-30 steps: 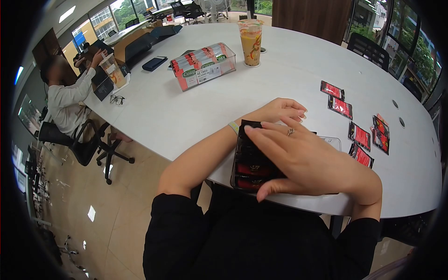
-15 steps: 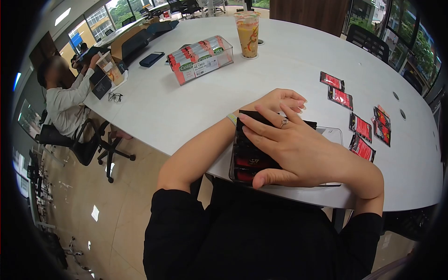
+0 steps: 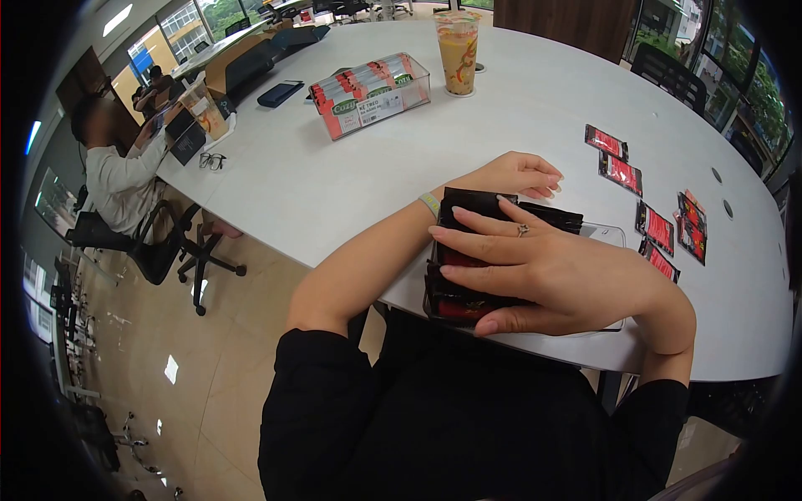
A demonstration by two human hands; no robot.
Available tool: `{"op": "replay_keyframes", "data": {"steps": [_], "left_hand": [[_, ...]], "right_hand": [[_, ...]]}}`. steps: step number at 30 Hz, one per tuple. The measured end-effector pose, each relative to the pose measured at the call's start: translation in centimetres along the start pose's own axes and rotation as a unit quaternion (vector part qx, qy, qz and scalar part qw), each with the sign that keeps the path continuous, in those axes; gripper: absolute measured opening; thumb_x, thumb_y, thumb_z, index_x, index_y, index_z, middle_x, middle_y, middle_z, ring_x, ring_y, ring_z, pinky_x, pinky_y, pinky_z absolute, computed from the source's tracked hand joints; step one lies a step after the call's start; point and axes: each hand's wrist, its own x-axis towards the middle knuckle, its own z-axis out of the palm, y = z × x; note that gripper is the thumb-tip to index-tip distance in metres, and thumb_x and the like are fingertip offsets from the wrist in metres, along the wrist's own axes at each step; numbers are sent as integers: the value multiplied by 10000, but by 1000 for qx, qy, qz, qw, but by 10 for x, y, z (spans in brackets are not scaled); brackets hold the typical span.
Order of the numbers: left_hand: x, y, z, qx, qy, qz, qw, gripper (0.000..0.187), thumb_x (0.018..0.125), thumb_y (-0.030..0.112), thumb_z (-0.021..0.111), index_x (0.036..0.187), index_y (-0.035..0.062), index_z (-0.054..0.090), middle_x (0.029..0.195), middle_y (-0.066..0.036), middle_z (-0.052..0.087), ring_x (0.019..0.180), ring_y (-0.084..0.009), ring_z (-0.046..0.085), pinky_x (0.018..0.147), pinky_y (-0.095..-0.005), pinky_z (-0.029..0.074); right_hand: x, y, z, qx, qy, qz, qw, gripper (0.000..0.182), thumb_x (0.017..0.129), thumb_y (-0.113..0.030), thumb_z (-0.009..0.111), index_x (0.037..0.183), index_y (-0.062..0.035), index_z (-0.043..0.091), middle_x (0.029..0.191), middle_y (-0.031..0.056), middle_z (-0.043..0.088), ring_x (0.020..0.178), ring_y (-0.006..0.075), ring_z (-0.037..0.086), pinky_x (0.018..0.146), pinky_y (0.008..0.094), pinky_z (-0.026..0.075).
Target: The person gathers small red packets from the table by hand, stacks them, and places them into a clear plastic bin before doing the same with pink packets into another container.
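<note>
Fingers (image 3: 484, 245) of right hand (image 3: 560, 275) spread over black packets (image 3: 478, 200), index (image 3: 489, 276) nearer thumb (image 3: 522, 320) than earlier.

A black top (image 3: 484, 417) is worn, framed at five o'clock in the head view, its fabric lightly creased. The left sleeve (image 3: 313, 384), at seven o'clock, and the right sleeve (image 3: 656, 417), at four, are ended near the elbows. The left wrist is circled at one o'clock by a pale, yellow-green band (image 3: 429, 203); the right hand (image 3: 551, 271) is adorned at three by a slim ring (image 3: 523, 230).
</note>
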Motion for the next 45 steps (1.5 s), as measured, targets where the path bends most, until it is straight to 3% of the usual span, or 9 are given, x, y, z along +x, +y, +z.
{"op": "replay_keyframes", "data": {"steps": [10,16,19,24,29,32,38,42,45], "left_hand": [[-4,4,3,3,7,-9,1000,351,897,197,500,1172,-22,484,1099,-150,556,1000,-176,560,886,-262,440],[3,-3,1,18,-6,2,1000,351,891,219,517,1151,-16,508,1072,-135,575,1034,-165,539,894,-274,427],[-11,10,5,8,-22,23,999,377,871,218,547,1139,-45,507,1055,-121,576,944,-155,570,848,-264,454],[1,2,4,35,25,-4,999,334,891,192,521,1134,-38,516,1075,-143,572,995,-161,563,886,-251,450],[1,1,2,23,11,4,1000,347,891,207,520,1138,-36,512,1065,-138,575,978,-159,568,876,-248,450],[3,-3,2,17,18,3,1000,341,894,204,514,1141,-32,511,1057,-136,577,970,-158,571,873,-249,452],[5,-17,-5,10,95,69,993,351,872,156,546,1178,-3,484,1075,-136,566,983,-179,569,858,-271,469],[1,-9,-2,233,240,236,912,443,819,137,616,1203,-6,448,1112,-132,544,1018,-180,545,833,-285,470],[-3,-5,5,222,207,192,933,408,798,149,645,1141,-16,498,1045,-130,584,968,-176,570,820,-293,476]], "right_hand": [[-2,-9,-12,-31,5,41,999,583,826,-430,534,1148,53,481,1159,215,493,1131,386,449,969,529,301],[-7,-7,-20,92,31,5,995,626,688,-343,717,1186,-21,514,1087,171,578,1036,293,557,911,440,401],[-14,19,-38,76,178,30,981,418,746,-315,672,1015,-2,612,906,154,631,857,265,614,765,355,471],[-70,129,-57,-223,233,312,894,367,771,-223,624,1058,2,590,1002,182,614,866,297,612,749,368,482],[-152,241,5,-450,244,367,777,393,782,-242,605,1056,37,566,988,201,610,879,354,586,801,385,455],[-152,242,9,-198,152,556,793,385,770,-297,604,1018,-3,593,892,181,629,805,349,600,748,382,476],[-106,201,-4,-296,8,460,837,173,703,-156,559,791,-34,643,716,158,627,701,312,601,668,375,479],[-74,172,-15,-119,91,365,919,194,659,-77,576,833,-22,644,715,171,619,675,298,595,644,369,465],[-53,148,-20,-26,147,272,951,236,669,-31,605,902,-2,626,709,140,628,612,240,586,611,310,464]]}}
